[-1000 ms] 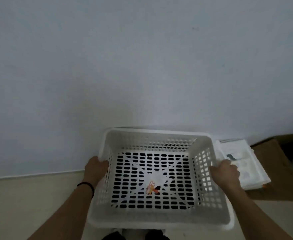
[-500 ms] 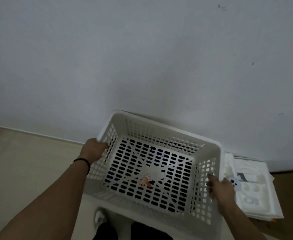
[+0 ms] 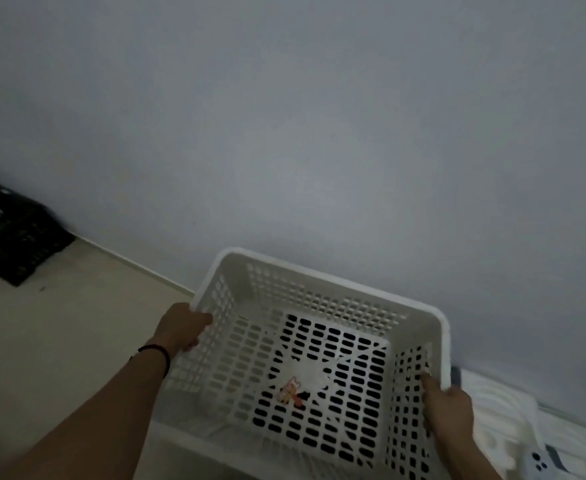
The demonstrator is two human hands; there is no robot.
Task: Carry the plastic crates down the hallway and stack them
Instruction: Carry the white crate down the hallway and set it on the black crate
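Both hands, left [image 3: 180, 327] & right [image 3: 449, 408], clamp white crate [image 3: 319, 358] rims (opening up, skewed vs wall).

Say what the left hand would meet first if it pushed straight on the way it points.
The left hand already grips the white crate at its left rim; pushing on, it probably meets that perforated side wall, though depth is unclear.
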